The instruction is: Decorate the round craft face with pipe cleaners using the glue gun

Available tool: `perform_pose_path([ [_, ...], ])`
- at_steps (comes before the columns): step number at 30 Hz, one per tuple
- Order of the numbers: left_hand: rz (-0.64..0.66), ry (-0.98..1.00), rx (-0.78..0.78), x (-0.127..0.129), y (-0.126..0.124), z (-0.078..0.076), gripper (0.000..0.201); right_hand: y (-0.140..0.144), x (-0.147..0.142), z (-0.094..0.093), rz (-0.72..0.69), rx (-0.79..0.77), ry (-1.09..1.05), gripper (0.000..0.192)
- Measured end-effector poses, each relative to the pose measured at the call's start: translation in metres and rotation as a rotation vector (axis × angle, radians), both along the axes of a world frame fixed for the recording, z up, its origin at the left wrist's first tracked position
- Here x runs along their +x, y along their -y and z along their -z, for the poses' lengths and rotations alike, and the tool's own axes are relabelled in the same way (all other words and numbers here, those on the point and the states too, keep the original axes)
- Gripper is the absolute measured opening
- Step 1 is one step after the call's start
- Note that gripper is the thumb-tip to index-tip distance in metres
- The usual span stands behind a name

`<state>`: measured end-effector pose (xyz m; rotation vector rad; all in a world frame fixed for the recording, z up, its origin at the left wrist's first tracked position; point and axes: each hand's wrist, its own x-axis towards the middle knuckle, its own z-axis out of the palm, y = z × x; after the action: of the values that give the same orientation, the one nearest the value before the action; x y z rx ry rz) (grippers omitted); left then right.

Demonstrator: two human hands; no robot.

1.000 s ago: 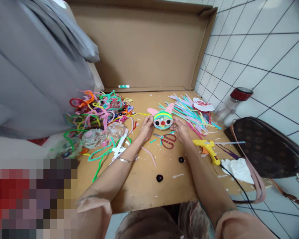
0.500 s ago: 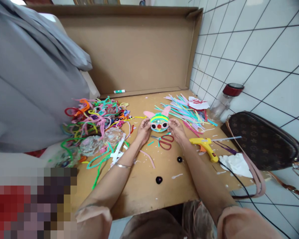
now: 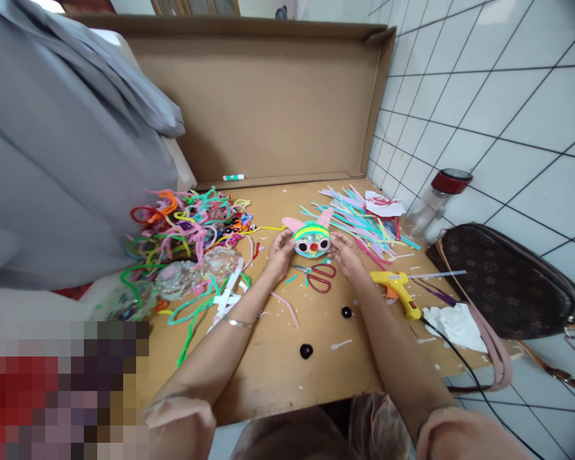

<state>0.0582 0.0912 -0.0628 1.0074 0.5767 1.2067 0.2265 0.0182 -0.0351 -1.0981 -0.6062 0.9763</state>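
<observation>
Between my hands is a small round craft animal head [image 3: 312, 240] with pink ears, green and yellow bands, dark eyes and a red nose. My left hand [image 3: 281, 252] grips its left side, and my right hand [image 3: 345, 253] grips its right side. Both hands have their fingers closed against its edges. Just below it, red-handled scissors [image 3: 322, 279] lie on the table. Nearer to me are two black round pieces [image 3: 347, 312], set apart from each other.
A heap of pipe cleaners [image 3: 196, 223] covers the left of the table, beside clear plastic balls [image 3: 176, 279]. Coloured strips [image 3: 354, 220] lie at the back right. A yellow glue gun [image 3: 400, 291], crumpled tissue [image 3: 455, 326], brown handbag [image 3: 508, 278] and glass bottle [image 3: 434, 201] stand rightward.
The view has shifted slightly, so everything sits a little lower and to the right. Both hands still hold the animal head, which looks slightly turned.
</observation>
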Motion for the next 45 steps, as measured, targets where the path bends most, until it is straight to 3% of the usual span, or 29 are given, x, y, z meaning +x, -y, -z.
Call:
perform_pose_path([
  [15, 0.027, 0.115, -0.071, 0.003, 0.002, -0.008, 0.047, -0.004, 0.002, 0.006, 0.173, 0.003, 0.2, 0.019],
  [28, 0.025, 0.088, -0.049, 0.003, 0.0, -0.005, 0.044, -0.004, 0.003, 0.003, 0.222, 0.033, 0.302, 0.025],
  [45, -0.008, 0.007, 0.007, 0.001, -0.004, -0.002, 0.04, -0.006, 0.011, 0.007, 0.334, 0.015, 0.414, 0.02],
])
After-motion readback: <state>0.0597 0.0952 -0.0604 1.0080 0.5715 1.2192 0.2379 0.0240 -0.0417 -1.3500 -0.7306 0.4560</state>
